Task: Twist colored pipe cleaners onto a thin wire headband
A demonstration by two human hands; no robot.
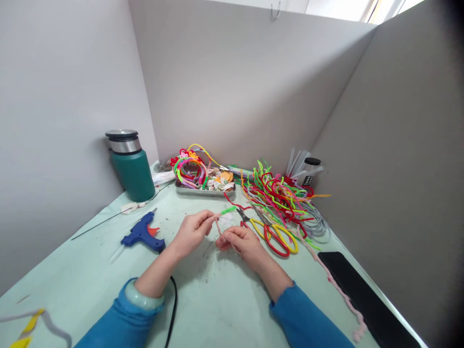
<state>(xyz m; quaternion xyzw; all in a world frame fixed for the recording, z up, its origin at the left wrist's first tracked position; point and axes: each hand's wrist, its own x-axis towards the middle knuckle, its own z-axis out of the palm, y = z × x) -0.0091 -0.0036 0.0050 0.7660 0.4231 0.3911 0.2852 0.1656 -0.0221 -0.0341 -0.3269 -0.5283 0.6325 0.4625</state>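
A short pink pipe cleaner [217,225] with a bright green tip [228,210] is held just above the middle of the pale green table [217,299], between both hands. The left hand [191,233] pinches its upper part with thumb and forefinger closed tight on it, the green tip sticking out toward the far edge. The right hand [242,243] has its fingers curled in narrow around the lower end, knuckles near the surface. The 2 hands are close together, almost touching. Both arms wear blue sleeves, and a pale green bangle [144,298] sits on the left wrist.

Just right of the right hand lie 2 pairs of scissors [279,238], 1 with yellow handles and 1 with red, overlapping. Beyond them, toward the far right corner, spreads a heap of pipe cleaners [279,193] in red, green, yellow and pink, with a cup of glue sticks [303,169] behind it. At the far edge stands a metal tray [203,190] holding coloured loops and scraps.

Left of the left hand lies a blue glue gun [140,235]; its black cable [172,304] runs to the near edge. A dark green flask [131,169] stands near the far left corner. Along the right edge lies a flat black slab [366,299], with a long pink pipe cleaner [335,284] just beside it
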